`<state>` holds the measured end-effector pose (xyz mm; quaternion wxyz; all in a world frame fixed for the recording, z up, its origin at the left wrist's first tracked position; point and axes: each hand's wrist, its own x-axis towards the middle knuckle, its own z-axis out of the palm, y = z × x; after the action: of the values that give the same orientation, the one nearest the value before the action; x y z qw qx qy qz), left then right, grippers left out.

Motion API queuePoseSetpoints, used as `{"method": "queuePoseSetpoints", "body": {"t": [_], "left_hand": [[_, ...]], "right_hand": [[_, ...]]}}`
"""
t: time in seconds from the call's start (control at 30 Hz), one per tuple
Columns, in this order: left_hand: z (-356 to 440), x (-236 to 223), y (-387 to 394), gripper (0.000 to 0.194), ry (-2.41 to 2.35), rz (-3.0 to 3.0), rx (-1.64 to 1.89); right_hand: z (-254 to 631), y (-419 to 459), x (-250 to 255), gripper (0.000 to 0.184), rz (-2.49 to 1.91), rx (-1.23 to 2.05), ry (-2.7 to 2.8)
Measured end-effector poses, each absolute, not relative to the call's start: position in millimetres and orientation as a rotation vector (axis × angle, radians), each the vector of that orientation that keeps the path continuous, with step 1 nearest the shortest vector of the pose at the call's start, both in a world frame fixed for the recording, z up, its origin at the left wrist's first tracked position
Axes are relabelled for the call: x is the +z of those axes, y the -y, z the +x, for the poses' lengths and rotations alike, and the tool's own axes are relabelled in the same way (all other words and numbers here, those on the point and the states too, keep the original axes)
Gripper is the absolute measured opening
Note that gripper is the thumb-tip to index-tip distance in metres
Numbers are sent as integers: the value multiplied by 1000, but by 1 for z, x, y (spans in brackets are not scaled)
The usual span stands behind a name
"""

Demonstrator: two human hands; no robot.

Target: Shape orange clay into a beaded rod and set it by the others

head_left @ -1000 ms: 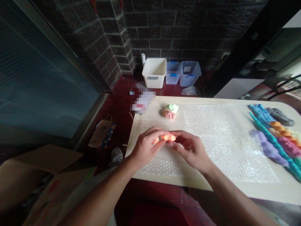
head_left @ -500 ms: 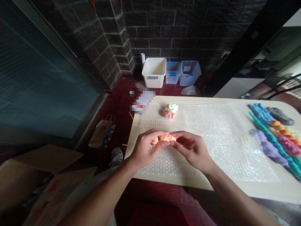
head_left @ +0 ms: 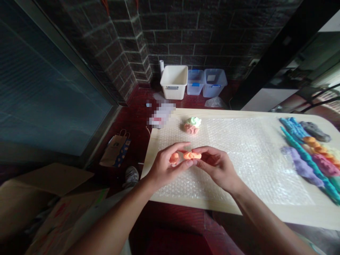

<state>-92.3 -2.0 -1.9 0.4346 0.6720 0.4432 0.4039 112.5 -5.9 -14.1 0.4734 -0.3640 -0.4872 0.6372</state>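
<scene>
Above the bubble wrap (head_left: 239, 159), my right hand (head_left: 217, 164) pinches a small flattened lump of orange modelling clay (head_left: 192, 156) between thumb and fingers. My left hand (head_left: 166, 164) is curled round a second orange clay piece (head_left: 174, 158), which rests in its palm. The left thumb touches the lower left side of the flattened lump, while the left index finger is lifted off it. Beyond both hands, a clump of pink-brown and pale green clay (head_left: 192, 126) sits on the bubble wrap.
At the right of the wooden table (head_left: 297, 216) lie several clay pieces, among them a long teal roll (head_left: 305, 157), a purple lump (head_left: 302, 166) and a grey one (head_left: 315, 131). A white bin (head_left: 174, 81) and clear boxes (head_left: 214, 85) stand on the floor by the brick wall.
My left fingers have spread upward, off the flattened orange lump, which has shifted slightly right in my right hand. The second orange piece shows more clearly in my left palm.
</scene>
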Motion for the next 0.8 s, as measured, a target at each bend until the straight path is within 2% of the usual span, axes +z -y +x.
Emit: {"method": "queuePoseSetpoints", "body": {"t": [0.33, 0.47, 0.8], "left_hand": [[-93, -10, 2, 30, -1110, 1526, 968], [-94, -6, 3, 23, -1139, 1622, 1000], [-91, -4, -2, 29, -1052, 1429, 937]], "right_hand": [[111, 5, -17, 32, -876, 1506, 1216], [112, 6, -17, 28, -947, 1498, 1249], [114, 4, -15, 20, -950, 1265, 1407]]}}
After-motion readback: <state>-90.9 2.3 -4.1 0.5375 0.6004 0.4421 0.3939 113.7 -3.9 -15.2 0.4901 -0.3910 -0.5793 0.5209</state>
